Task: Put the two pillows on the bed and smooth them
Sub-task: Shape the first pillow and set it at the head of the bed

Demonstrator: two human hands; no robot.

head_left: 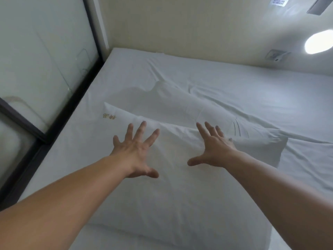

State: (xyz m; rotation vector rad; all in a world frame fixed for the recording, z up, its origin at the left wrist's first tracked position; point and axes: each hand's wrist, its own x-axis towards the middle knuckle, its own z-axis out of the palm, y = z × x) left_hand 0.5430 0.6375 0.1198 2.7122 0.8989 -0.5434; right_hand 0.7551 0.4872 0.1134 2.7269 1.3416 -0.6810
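Two white pillows lie on the bed (270,91), which is covered in a white sheet. The near pillow (180,201) is large and fills the lower middle of the view. The far pillow (180,105) lies just behind it, partly overlapped by the near one's top edge. My left hand (135,150) hovers over or rests on the near pillow's upper left part, fingers spread, holding nothing. My right hand (214,147) is spread over the same pillow's upper right part, fingers pointing toward the far pillow. Whether the palms press the fabric I cannot tell.
A frosted glass partition with a black frame (72,105) runs along the bed's left side. A cream wall (180,29) stands behind the bed, with a round lamp (319,42) and a wall socket (275,55) at the right. Small gold lettering (109,116) marks the sheet.
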